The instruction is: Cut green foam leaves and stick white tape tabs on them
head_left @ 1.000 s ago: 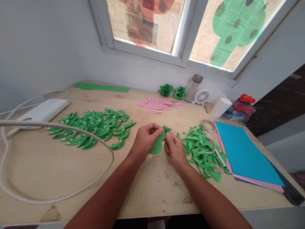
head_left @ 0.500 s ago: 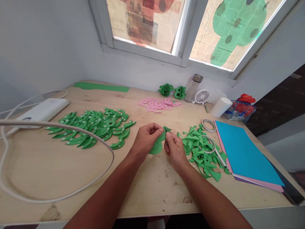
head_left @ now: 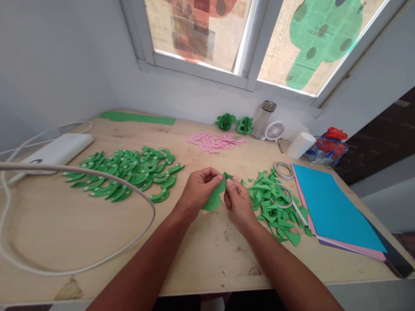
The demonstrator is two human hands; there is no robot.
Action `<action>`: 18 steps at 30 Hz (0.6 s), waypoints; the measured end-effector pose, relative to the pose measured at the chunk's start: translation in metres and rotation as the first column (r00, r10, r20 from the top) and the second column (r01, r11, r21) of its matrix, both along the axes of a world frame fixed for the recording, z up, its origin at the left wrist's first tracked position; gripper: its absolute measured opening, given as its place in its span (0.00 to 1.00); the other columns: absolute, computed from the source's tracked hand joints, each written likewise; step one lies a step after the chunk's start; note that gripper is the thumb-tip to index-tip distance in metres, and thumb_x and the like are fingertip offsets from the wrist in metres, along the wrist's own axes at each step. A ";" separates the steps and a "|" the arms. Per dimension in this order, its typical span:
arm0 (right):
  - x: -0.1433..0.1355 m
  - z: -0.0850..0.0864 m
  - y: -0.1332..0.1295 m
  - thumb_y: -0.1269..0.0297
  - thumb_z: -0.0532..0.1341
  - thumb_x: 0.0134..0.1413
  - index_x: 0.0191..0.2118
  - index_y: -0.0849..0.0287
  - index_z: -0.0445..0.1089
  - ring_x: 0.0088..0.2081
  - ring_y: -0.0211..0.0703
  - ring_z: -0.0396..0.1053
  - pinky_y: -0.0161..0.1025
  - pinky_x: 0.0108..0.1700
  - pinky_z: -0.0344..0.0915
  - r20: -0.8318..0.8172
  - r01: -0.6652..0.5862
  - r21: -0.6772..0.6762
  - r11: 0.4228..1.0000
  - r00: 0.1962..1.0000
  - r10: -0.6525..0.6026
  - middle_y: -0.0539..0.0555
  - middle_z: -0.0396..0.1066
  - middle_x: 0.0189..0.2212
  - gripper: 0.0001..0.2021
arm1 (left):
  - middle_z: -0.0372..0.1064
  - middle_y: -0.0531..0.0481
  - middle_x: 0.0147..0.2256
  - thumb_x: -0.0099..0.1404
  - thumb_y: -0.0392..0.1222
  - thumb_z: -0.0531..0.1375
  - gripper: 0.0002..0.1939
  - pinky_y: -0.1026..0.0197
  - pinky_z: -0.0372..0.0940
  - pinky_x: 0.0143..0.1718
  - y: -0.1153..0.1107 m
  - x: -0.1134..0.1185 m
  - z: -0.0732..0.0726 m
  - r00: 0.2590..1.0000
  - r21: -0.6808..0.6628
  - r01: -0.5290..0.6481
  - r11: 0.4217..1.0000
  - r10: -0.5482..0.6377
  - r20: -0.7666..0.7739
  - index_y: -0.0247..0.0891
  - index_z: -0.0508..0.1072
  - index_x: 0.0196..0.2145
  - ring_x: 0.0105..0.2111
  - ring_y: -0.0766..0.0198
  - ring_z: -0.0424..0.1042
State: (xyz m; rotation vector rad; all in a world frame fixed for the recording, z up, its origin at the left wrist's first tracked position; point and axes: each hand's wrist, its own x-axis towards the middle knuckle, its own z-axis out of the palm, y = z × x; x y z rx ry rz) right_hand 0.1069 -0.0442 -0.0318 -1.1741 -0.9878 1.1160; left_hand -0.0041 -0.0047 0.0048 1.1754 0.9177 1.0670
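- Green paper (head_left: 212, 202) is held between both hands, near the middle of the table (head_left: 201, 268), in the head view.
- Its upper left part is pinched by the thumb and bent fingers of the left hand (head_left: 197, 190).
- Its upper right edge is pinched by the right hand (head_left: 240, 201).
- Scraps (head_left: 282, 221) are heaped beside the right hand.
- Curved cutouts (head_left: 141, 178) are spread to the left.
- Pink pieces (head_left: 215, 143) are noted beyond the hands; a blue sheet (head_left: 337, 207), right of the scraps.

I am holding one green paper piece (head_left: 217, 193), curved line (head_left: 212, 198) showing, rounded lobe (head_left: 212, 204) facing seven o'clock, pointed end (head_left: 227, 175) facing one o'clock, middle partly hidden.
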 end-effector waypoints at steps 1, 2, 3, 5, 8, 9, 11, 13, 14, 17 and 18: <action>0.000 0.000 0.000 0.45 0.56 0.53 0.22 0.56 0.54 0.14 0.28 0.42 0.30 0.15 0.38 0.003 -0.001 0.000 1.000 1.000 0.001 0.39 0.48 0.11 0.21 | 0.65 0.54 0.21 0.49 0.43 0.64 0.08 0.67 0.57 0.24 0.000 0.000 0.000 1.000 -0.001 0.002 1.000 -0.002 0.001 0.36 0.72 0.22 0.22 0.68 0.62; 0.000 -0.001 0.000 0.45 0.56 0.53 0.22 0.56 0.54 0.14 0.28 0.42 0.30 0.16 0.39 0.004 0.000 0.001 1.000 1.000 0.000 0.39 0.49 0.11 0.21 | 0.65 0.54 0.21 0.49 0.43 0.64 0.08 0.67 0.57 0.24 0.000 0.000 0.000 1.000 -0.003 0.006 1.000 -0.006 -0.001 0.36 0.72 0.22 0.22 0.68 0.62; 0.000 -0.001 0.000 0.45 0.56 0.53 0.22 0.56 0.53 0.14 0.28 0.42 0.30 0.16 0.39 0.005 0.003 0.003 1.000 1.000 -0.003 0.39 0.49 0.12 0.21 | 0.65 0.54 0.21 0.49 0.43 0.64 0.08 0.67 0.56 0.24 0.000 0.000 0.000 1.000 -0.006 0.012 1.000 -0.012 -0.005 0.36 0.72 0.22 0.22 0.68 0.62; 0.001 -0.002 0.000 0.45 0.56 0.53 0.22 0.56 0.53 0.14 0.28 0.42 0.30 0.16 0.39 0.001 0.004 0.008 1.000 1.000 -0.004 0.40 0.49 0.12 0.21 | 0.65 0.54 0.21 0.50 0.43 0.64 0.08 0.67 0.57 0.24 0.001 0.000 0.000 1.000 -0.008 0.020 1.000 -0.021 -0.012 0.35 0.72 0.22 0.23 0.69 0.62; 0.001 -0.002 0.000 0.45 0.56 0.53 0.22 0.56 0.53 0.14 0.28 0.42 0.30 0.16 0.38 -0.008 0.001 0.011 1.000 1.000 -0.001 0.39 0.49 0.12 0.21 | 0.65 0.54 0.21 0.50 0.43 0.63 0.08 0.67 0.57 0.25 0.001 -0.001 -0.001 0.999 -0.010 0.032 0.999 -0.032 -0.017 0.35 0.72 0.22 0.23 0.69 0.62; 0.001 -0.002 0.000 0.45 0.57 0.53 0.22 0.56 0.53 0.14 0.28 0.42 0.30 0.16 0.38 -0.009 0.000 0.009 1.000 1.000 0.000 0.39 0.48 0.12 0.21 | 0.65 0.54 0.21 0.50 0.44 0.63 0.08 0.67 0.57 0.25 0.002 -0.001 -0.001 0.999 -0.010 0.035 0.999 -0.035 -0.017 0.36 0.72 0.22 0.22 0.69 0.62; 0.001 -0.001 0.000 0.45 0.57 0.52 0.22 0.56 0.53 0.14 0.28 0.42 0.30 0.16 0.38 -0.007 0.003 0.003 1.000 1.000 -0.003 0.39 0.47 0.12 0.22 | 0.65 0.54 0.21 0.50 0.44 0.63 0.08 0.67 0.57 0.25 0.002 -0.001 -0.001 0.999 -0.012 0.042 0.999 -0.042 -0.015 0.36 0.71 0.22 0.23 0.68 0.62; 0.001 -0.001 0.000 0.45 0.57 0.52 0.22 0.56 0.53 0.14 0.28 0.41 0.30 0.16 0.38 -0.007 0.006 -0.006 1.000 1.000 -0.006 0.39 0.47 0.12 0.22 | 0.66 0.53 0.21 0.50 0.43 0.64 0.08 0.67 0.57 0.25 0.001 -0.001 -0.001 0.999 -0.012 0.041 0.999 -0.041 -0.010 0.35 0.71 0.23 0.23 0.68 0.62; 0.001 -0.001 0.000 0.45 0.57 0.52 0.22 0.56 0.53 0.14 0.28 0.41 0.31 0.16 0.37 -0.008 0.006 -0.008 1.000 1.000 -0.006 0.39 0.47 0.12 0.22 | 0.65 0.53 0.21 0.50 0.43 0.64 0.08 0.67 0.57 0.24 0.001 -0.001 -0.001 0.999 -0.011 0.040 0.999 -0.040 -0.008 0.35 0.71 0.22 0.23 0.68 0.62; 0.002 -0.001 0.001 0.45 0.58 0.51 0.23 0.56 0.55 0.14 0.28 0.41 0.31 0.16 0.37 -0.023 0.001 -0.006 1.000 1.000 -0.001 0.39 0.47 0.12 0.21 | 0.64 0.54 0.21 0.49 0.43 0.64 0.09 0.67 0.57 0.24 0.001 -0.001 -0.001 0.999 -0.009 0.045 0.999 -0.045 -0.003 0.35 0.71 0.22 0.23 0.68 0.61; 0.002 -0.001 0.001 0.45 0.58 0.51 0.23 0.56 0.55 0.14 0.28 0.41 0.31 0.16 0.36 -0.033 0.001 -0.006 1.000 0.999 -0.001 0.39 0.47 0.12 0.21 | 0.64 0.54 0.21 0.49 0.43 0.64 0.09 0.67 0.57 0.24 0.001 -0.001 -0.001 0.999 -0.010 0.046 0.999 -0.046 -0.001 0.35 0.71 0.22 0.23 0.68 0.61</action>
